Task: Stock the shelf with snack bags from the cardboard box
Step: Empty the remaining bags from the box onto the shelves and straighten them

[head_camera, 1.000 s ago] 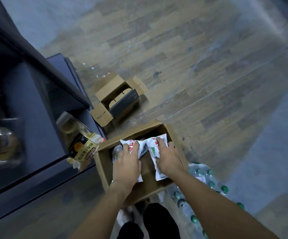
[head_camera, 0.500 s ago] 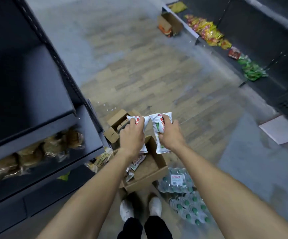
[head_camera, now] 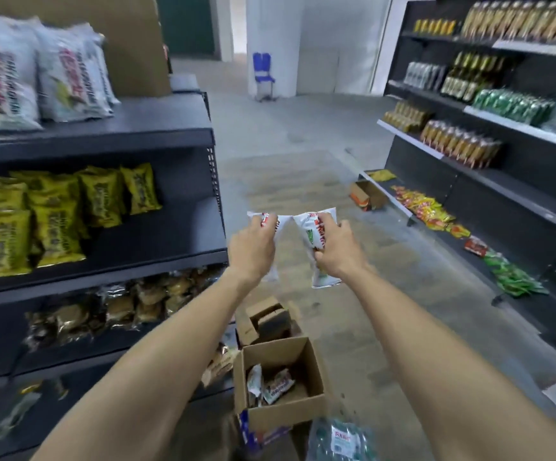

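Both hands (head_camera: 251, 249) (head_camera: 335, 251) raised, fingers curled.

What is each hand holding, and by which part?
Each grips one white snack bag. The left hand holds its bag around the upper half; the right hand clasps its bag around the middle.

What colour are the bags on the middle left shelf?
Yellow bags with dark print, seen in the head view.

No print is legible (snack bags (head_camera: 313, 234) blurred).
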A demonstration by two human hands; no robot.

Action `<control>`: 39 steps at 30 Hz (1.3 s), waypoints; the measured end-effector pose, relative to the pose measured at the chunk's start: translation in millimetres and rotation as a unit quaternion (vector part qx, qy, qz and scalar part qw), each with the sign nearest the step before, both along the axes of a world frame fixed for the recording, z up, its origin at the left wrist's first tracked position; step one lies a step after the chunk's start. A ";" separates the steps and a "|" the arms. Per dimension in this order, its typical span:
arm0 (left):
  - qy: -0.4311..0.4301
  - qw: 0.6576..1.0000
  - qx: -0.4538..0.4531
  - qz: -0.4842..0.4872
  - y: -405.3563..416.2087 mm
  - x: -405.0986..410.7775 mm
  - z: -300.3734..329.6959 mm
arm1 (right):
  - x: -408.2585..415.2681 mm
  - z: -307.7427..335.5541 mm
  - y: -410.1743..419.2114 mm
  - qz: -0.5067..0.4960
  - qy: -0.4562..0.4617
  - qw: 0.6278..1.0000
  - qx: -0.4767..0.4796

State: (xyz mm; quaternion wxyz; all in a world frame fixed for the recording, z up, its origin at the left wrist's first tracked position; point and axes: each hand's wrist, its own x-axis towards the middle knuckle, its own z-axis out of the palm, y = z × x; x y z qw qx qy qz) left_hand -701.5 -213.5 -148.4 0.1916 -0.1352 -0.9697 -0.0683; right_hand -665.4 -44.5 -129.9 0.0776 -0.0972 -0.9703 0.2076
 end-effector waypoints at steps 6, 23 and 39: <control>0.095 0.991 -0.034 0.083 -83.7 50.8 98.7 | 17.3 77.5 -83.8 0.078 0.075 0.994 -0.032; 0.231 0.957 -0.037 0.170 -314.8 92.9 224.1 | 41.5 187.7 -352.5 0.156 0.178 0.971 -0.032; 0.220 0.962 -0.029 0.158 -376.2 11.7 220.7 | -35.2 206.1 -389.2 0.118 0.178 0.977 -0.001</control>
